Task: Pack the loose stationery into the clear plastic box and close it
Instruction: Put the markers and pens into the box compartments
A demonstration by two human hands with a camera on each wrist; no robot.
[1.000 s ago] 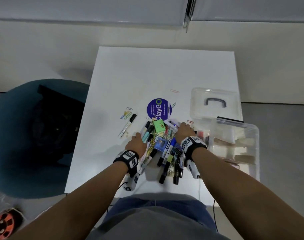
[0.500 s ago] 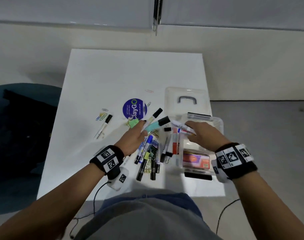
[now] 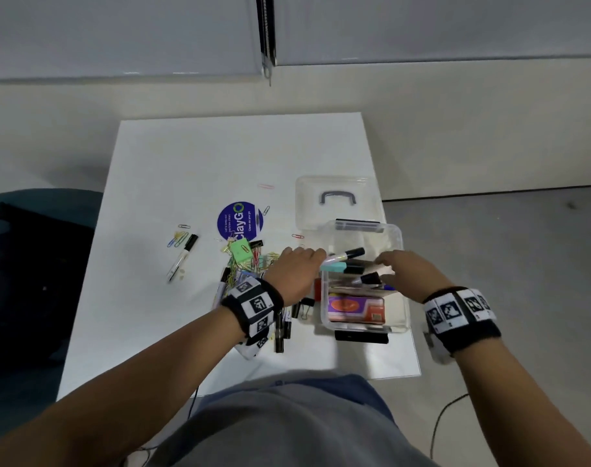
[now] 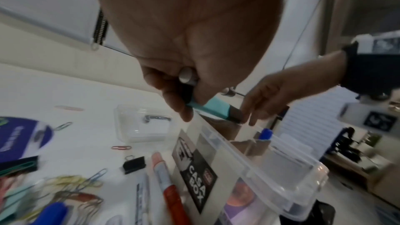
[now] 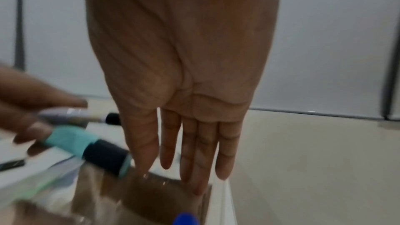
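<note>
The clear plastic box (image 3: 397,261) stands open at the table's right edge, with a card packet and some markers inside. My left hand (image 3: 295,267) grips a bunch of markers (image 3: 346,259), a teal one (image 4: 213,109) among them, over the box's left rim (image 4: 244,158). My right hand (image 3: 406,267) hovers over the box with straight fingers (image 5: 202,151) beside the marker caps and holds nothing. Its clear lid (image 3: 336,200) with a grey handle lies flat behind the box. More markers, paper clips and binder clips (image 3: 247,264) lie loose left of the box.
A lone black-capped marker (image 3: 183,256) and coloured paper clips (image 3: 177,235) lie further left. A round blue sticker (image 3: 240,220) sits mid-table. A dark teal chair (image 3: 34,281) stands left of the white table (image 3: 220,156). A cable runs on the floor at right.
Both hands left the pile. My left hand lifted a bunch of markers and carried them right, over the box's rim. My right hand moved over the box with straight fingers.
</note>
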